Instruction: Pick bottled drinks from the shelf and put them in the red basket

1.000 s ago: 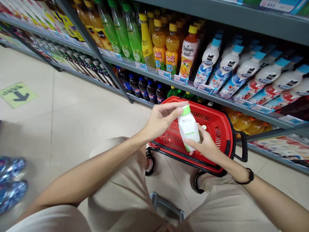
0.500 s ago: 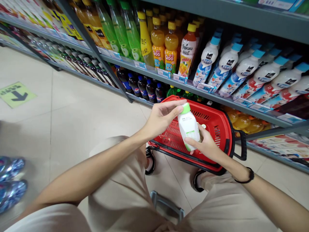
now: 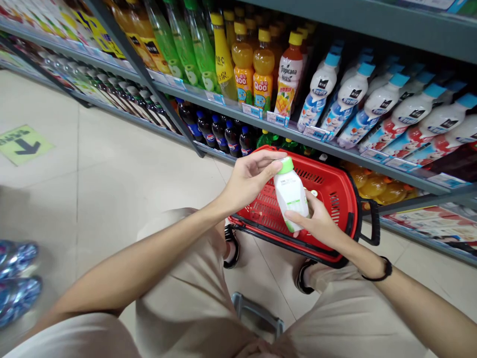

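A small white bottle (image 3: 289, 191) with a green cap (image 3: 285, 165) and green markings is tilted over the red shopping basket (image 3: 323, 175). Low on the bottle's body, my right hand (image 3: 316, 220) is closed around it, thumb across the front. My left hand (image 3: 249, 178) reaches in from the left, its thumb and fingers closed at the cap; the far fingertips are partly hidden. The basket stands between my feet and the shelf, its black handle (image 3: 373, 223) sticking out to the right.
Drink bottles fill the shelf (image 3: 231, 107) ahead, including Qoo (image 3: 243, 82), Tropicana (image 3: 288, 74) and blue-capped bottles (image 3: 354, 97). Dark cola bottles (image 3: 219, 134) stand below. A grey bar-like frame (image 3: 257, 315) lies between my legs. Clear blue-tinted bottles (image 3: 18, 278) are at left.
The view has shifted very slightly. Both hands keep nearly the same hold on the bottle and its cap, with no clear turning visible.
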`<control>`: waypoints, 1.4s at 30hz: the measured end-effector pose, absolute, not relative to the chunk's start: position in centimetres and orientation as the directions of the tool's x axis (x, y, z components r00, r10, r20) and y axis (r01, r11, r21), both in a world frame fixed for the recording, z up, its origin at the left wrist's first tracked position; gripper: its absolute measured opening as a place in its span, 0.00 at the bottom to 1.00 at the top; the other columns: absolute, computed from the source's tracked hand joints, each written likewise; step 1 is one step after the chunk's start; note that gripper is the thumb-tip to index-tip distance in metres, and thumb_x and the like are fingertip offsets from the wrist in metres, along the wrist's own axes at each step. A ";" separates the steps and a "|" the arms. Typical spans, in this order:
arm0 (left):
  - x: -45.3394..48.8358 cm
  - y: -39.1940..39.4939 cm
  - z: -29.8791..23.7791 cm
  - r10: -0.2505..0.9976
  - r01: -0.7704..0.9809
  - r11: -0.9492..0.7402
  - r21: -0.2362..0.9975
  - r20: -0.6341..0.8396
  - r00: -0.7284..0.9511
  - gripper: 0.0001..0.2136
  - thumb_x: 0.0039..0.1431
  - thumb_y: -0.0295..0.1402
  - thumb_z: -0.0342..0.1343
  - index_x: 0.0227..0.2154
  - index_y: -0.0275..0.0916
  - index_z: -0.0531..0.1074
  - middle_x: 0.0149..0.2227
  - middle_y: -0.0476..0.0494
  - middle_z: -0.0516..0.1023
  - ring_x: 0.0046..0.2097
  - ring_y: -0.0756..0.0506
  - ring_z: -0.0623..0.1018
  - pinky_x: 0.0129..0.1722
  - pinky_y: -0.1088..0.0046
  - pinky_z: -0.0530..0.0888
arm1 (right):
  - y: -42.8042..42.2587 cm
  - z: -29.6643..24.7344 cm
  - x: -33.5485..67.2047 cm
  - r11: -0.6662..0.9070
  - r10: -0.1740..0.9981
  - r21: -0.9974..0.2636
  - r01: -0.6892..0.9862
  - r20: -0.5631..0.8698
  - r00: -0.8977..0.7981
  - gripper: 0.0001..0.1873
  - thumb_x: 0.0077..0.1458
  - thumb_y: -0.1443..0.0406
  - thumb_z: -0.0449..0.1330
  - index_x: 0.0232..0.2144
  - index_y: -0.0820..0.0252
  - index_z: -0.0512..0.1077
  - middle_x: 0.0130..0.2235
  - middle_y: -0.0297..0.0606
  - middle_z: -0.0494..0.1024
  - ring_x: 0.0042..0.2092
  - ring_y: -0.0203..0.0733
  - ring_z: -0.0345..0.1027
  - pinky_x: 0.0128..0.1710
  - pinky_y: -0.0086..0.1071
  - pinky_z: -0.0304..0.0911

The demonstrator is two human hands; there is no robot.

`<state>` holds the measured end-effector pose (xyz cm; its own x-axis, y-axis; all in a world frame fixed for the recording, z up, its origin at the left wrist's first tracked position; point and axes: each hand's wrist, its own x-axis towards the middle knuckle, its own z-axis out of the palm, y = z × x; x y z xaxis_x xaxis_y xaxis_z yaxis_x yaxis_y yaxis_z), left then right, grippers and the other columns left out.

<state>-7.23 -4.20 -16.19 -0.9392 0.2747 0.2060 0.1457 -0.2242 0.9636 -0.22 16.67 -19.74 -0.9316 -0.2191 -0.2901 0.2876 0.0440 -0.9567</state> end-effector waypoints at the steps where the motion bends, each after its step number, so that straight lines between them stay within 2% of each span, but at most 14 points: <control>1: -7.2 -4.2 -16.2 0.273 0.150 -0.226 0.963 0.210 -0.939 0.20 0.62 0.48 0.73 0.48 0.38 0.84 0.51 0.37 0.88 0.51 0.41 0.86 0.55 0.65 0.81 | 16.7 -19.7 -0.2 0.042 -0.219 -0.956 0.291 -0.293 -0.931 0.37 0.48 0.49 0.78 0.53 0.56 0.70 0.49 0.44 0.79 0.34 0.44 0.78 0.20 0.33 0.75; 11: -7.2 -4.0 -16.3 0.266 0.196 -0.253 0.947 0.263 -0.927 0.18 0.64 0.46 0.72 0.47 0.37 0.83 0.47 0.38 0.88 0.48 0.44 0.86 0.51 0.70 0.81 | 16.7 -19.8 -0.1 0.031 -0.224 -0.958 0.286 -0.285 -0.932 0.36 0.49 0.49 0.78 0.53 0.56 0.70 0.50 0.44 0.80 0.34 0.43 0.78 0.20 0.32 0.75; 16: -7.2 -4.2 -16.3 0.267 0.183 -0.232 0.955 0.244 -0.932 0.19 0.63 0.47 0.72 0.47 0.37 0.83 0.48 0.38 0.88 0.49 0.43 0.86 0.51 0.69 0.81 | 16.7 -19.7 -0.1 0.037 -0.221 -0.955 0.293 -0.294 -0.930 0.36 0.49 0.49 0.79 0.54 0.56 0.71 0.48 0.44 0.80 0.34 0.45 0.78 0.20 0.32 0.74; 27: -7.1 -4.0 -16.3 0.262 0.179 -0.232 0.956 0.239 -0.935 0.19 0.64 0.46 0.72 0.48 0.36 0.84 0.49 0.37 0.88 0.50 0.43 0.87 0.53 0.69 0.82 | 16.8 -20.1 -0.1 0.048 -0.224 -0.957 0.286 -0.289 -0.931 0.40 0.48 0.48 0.79 0.55 0.59 0.68 0.49 0.44 0.78 0.33 0.41 0.77 0.20 0.32 0.76; 42: -7.1 -4.2 -16.3 0.270 0.195 -0.234 0.952 0.257 -0.928 0.19 0.64 0.46 0.72 0.49 0.37 0.84 0.50 0.37 0.88 0.50 0.44 0.87 0.53 0.70 0.82 | 16.6 -20.0 0.0 0.019 -0.238 -0.963 0.267 -0.264 -0.935 0.38 0.49 0.49 0.79 0.53 0.59 0.69 0.44 0.41 0.78 0.30 0.38 0.75 0.19 0.30 0.76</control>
